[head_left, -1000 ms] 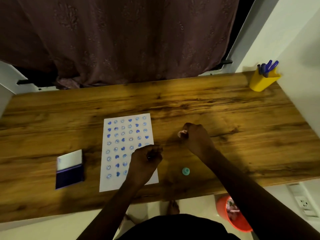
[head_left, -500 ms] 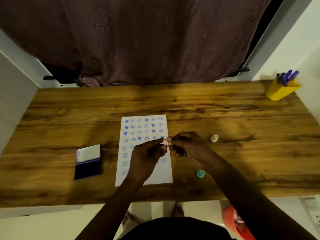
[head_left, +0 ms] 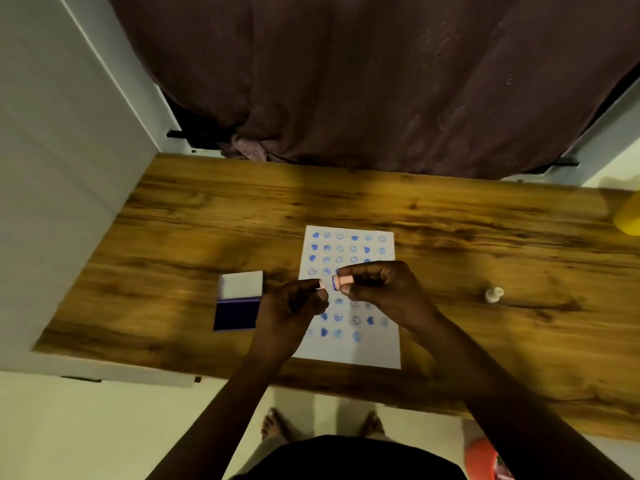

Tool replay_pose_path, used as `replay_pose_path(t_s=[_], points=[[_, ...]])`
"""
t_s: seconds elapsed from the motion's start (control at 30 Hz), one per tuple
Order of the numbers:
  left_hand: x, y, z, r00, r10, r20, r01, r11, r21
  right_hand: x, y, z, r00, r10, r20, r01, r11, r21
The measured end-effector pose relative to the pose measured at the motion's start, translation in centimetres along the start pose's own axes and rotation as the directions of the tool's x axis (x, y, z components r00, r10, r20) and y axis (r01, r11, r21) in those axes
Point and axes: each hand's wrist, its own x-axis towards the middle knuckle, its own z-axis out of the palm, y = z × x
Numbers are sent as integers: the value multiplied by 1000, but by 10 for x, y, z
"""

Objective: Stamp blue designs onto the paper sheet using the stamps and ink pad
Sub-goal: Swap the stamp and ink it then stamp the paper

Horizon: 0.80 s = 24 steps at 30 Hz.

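A white paper sheet (head_left: 349, 351) with several rows of blue stamped faces and hearts lies on the wooden table (head_left: 450, 244). Above it my right hand (head_left: 384, 289) pinches a small pink stamp (head_left: 343, 281) sideways, its blue inked face pointing left. My left hand (head_left: 291, 306) holds a small pink cap (head_left: 322, 285) just off that face, a narrow gap between them. The ink pad (head_left: 237, 313) lies open left of the sheet, dark blue pad near me, white lid behind. A cream stamp (head_left: 493, 294) stands on the table to the right.
A yellow pen holder (head_left: 628, 216) is cut off at the right edge. A dark curtain (head_left: 346, 81) hangs behind the table and a white wall (head_left: 52, 202) closes the left side. An orange bin (head_left: 483, 459) and my feet (head_left: 273, 422) are on the floor below.
My hands came together over the sheet and the pink cap has come off the stamp into my left hand. The view swung left, so the teal stamp is no longer visible.
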Motion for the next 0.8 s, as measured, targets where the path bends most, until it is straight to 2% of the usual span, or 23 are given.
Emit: replay_pose_path(t_s=[0.17,0.3,0.4,0.5,0.63,0.7,0.8], points=[[-8,-1,-50,992,14,-128,-11,1000,27,14,-1,41,998,-61,13,62,995,-83],[-14,-8,-88,984,31,-174,-25,999,38,25,0,74,998,-61,13,62,952,-300],[-21,-14,-118,969,13,-246,-8,1000,20,33,-1,103,994,-75,83,104,901,-421],[-26,-20,-143,953,-3,-303,6,1000,11,41,-3,134,972,-129,198,217,819,-532],[-31,-20,-165,932,-16,-363,6,1000,-27,56,-3,168,944,-117,310,307,660,-685],[-33,-24,-175,921,-47,-387,29,998,-51,61,-2,184,930,-109,350,346,574,-742],[-36,-28,-187,917,-54,-395,30,997,-66,66,-1,201,925,-104,366,366,503,-783]])
